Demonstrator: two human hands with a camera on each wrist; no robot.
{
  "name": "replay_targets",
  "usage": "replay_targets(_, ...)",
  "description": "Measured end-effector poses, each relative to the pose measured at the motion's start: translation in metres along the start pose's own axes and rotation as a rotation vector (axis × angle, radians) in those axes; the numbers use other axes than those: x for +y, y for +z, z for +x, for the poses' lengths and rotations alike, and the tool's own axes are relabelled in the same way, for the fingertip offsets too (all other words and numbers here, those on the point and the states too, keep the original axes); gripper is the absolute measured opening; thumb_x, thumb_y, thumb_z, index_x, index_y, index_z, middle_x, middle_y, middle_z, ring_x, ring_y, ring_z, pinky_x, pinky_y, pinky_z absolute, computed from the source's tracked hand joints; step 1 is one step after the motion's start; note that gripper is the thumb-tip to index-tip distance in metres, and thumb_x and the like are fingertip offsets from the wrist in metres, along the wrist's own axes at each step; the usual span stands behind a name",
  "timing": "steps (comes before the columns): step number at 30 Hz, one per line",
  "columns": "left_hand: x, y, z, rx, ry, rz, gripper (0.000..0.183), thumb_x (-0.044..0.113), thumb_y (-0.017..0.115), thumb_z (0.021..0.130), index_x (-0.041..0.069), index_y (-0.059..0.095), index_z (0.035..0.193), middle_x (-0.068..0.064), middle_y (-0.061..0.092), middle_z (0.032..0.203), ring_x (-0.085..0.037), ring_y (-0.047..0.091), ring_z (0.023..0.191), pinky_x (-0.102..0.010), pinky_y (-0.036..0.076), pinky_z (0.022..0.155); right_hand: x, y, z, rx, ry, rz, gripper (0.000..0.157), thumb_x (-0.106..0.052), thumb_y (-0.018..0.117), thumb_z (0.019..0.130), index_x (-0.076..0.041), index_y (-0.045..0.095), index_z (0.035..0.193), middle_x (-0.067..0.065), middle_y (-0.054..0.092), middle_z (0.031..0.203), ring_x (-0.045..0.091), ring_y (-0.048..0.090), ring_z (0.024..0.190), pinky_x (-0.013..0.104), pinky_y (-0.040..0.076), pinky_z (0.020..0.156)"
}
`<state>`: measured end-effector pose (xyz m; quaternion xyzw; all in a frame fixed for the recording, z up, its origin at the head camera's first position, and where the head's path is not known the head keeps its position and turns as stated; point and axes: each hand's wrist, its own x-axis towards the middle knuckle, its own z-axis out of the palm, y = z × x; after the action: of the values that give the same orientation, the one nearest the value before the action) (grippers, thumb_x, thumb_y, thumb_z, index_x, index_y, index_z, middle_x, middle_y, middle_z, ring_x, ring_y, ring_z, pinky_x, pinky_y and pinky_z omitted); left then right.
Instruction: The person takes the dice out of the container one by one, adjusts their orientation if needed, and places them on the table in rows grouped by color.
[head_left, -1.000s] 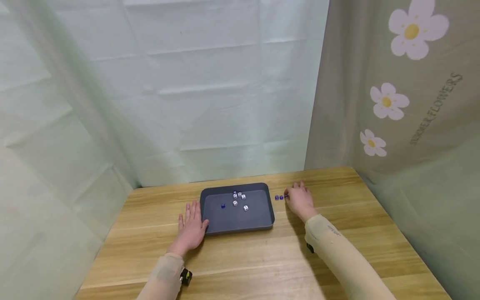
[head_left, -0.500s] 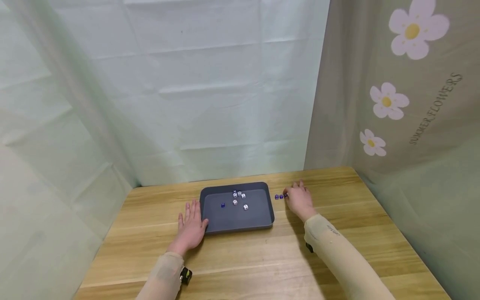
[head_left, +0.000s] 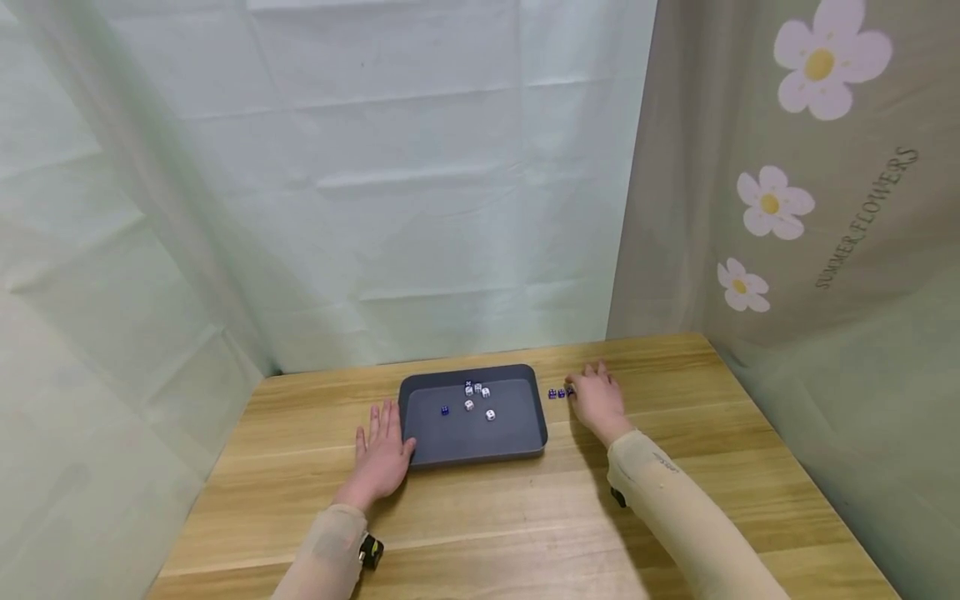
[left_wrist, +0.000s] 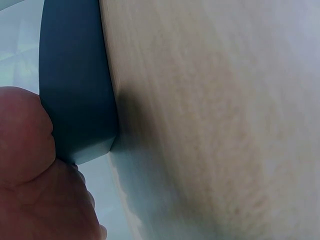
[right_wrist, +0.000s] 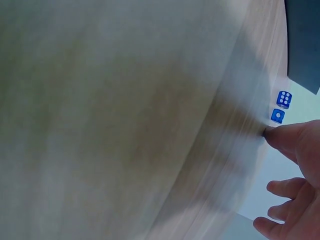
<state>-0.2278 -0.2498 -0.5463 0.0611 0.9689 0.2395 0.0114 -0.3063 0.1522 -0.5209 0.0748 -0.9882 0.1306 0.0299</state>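
A dark grey tray (head_left: 480, 442) holds several white dice (head_left: 491, 415) and two blue dice (head_left: 445, 410). My left hand (head_left: 382, 458) lies flat at the tray's left side, fingers straight and thumb against its near-left corner; the left wrist view shows the thumb touching the outer wall. Right of the tray, two blue dice (right_wrist: 281, 107) sit side by side in a row on the table. At the row's right end my right hand (head_left: 600, 402) pinches a third blue die (head_left: 570, 391) by thumb and index finger. That die is mostly hidden by the fingertips; the other fingers are spread.
The wooden table (head_left: 480, 533) has its back edge close behind the tray. Pale cloth (head_left: 450, 208) hangs behind and at the left; a flower-printed curtain (head_left: 795, 350) hangs at the right.
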Motion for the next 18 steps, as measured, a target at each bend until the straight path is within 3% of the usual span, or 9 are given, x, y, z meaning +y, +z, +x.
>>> replay_targets(7, 0.0035, -0.0030, -0.0031, -0.013, -0.009, -0.018, 0.078, 0.028, 0.046, 0.114, -0.008, 0.002, 0.168, -0.027, -0.006, 0.176, -0.047, -0.012, 0.161, -0.071, -0.011, 0.122, -0.0011, -0.0036, -0.0044, 0.018, -0.012, 0.002, 0.036, -0.015, 0.079, 0.098, -0.010, 0.074, 0.134, 0.033, 0.048, 0.156, 0.059, 0.029, 0.152, 0.068, 0.034, 0.119)
replay_targets(18, -0.0025, 0.0015, 0.0016, -0.001, -0.004, 0.002, 0.078, 0.027, 0.048, 0.113, -0.009, 0.005, 0.168, -0.027, -0.003, 0.176, -0.048, -0.009, 0.161, -0.073, -0.007, 0.122, 0.0027, -0.0060, -0.0087, 0.026, -0.013, 0.067, 0.045, -0.020, 0.082, 0.095, -0.010, 0.071, 0.138, 0.033, 0.042, 0.161, 0.059, 0.025, 0.154, 0.069, 0.028, 0.121)
